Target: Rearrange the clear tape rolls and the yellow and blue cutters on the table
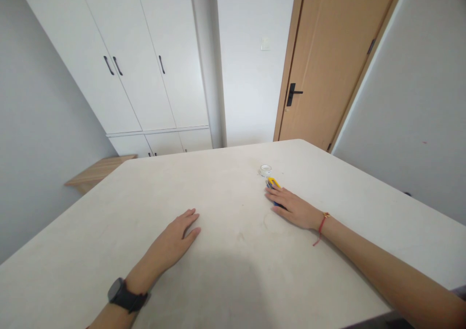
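My left hand rests palm down on the white table, its thumb apart from the fingers and nothing in it. Farther right, my right hand is over a yellow and blue object, possibly a cutter, with fingers and thumb on either side of it. The yellow end sticks out past the fingertips; most of the blue part is hidden under the hand. Just beyond that end, a roll of clear tape lies flat on the table.
The white table spreads under both arms. Behind it stand a white cabinet with black handles and a wooden door. A low wooden surface shows past the table's left edge.
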`<state>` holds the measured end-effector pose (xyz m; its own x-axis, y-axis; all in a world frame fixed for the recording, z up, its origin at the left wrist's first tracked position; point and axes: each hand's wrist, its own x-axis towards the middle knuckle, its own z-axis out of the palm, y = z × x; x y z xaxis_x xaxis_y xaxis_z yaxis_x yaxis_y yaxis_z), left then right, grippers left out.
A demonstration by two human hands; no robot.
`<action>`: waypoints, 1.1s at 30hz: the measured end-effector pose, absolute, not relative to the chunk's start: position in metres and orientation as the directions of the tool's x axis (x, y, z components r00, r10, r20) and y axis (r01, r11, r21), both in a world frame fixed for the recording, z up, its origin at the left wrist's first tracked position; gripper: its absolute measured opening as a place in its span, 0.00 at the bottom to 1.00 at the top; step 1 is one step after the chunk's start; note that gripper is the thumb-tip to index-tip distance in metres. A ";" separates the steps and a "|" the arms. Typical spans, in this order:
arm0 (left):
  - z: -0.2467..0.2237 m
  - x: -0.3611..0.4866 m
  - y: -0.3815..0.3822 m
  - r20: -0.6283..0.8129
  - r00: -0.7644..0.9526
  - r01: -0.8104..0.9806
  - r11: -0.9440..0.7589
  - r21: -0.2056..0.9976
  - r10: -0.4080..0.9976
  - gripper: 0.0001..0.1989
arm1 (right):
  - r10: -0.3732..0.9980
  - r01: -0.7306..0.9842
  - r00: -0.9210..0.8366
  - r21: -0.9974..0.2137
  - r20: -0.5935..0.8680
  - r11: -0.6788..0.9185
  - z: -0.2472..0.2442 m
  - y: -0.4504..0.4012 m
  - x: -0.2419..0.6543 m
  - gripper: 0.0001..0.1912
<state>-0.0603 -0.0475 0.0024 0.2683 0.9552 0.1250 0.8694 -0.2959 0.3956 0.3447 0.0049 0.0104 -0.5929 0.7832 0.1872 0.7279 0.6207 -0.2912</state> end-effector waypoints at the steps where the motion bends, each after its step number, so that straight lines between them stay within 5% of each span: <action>1: 0.002 -0.061 -0.047 0.125 0.269 0.869 -0.297 0.395 0.955 0.26 | 0.785 0.732 -0.592 -0.286 0.182 0.618 0.011 0.005 0.345 0.27; 33: 0.004 -0.060 -0.048 0.109 0.278 0.868 -0.298 0.398 0.954 0.26 | 0.780 0.718 -0.589 -0.308 0.209 0.625 0.006 0.005 0.346 0.27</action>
<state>-0.0598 -0.0483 0.0042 0.2778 0.9545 0.1087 0.8676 -0.2979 0.3983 0.3457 0.0053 0.0063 -0.5894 0.7803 0.2093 0.7176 0.6247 -0.3080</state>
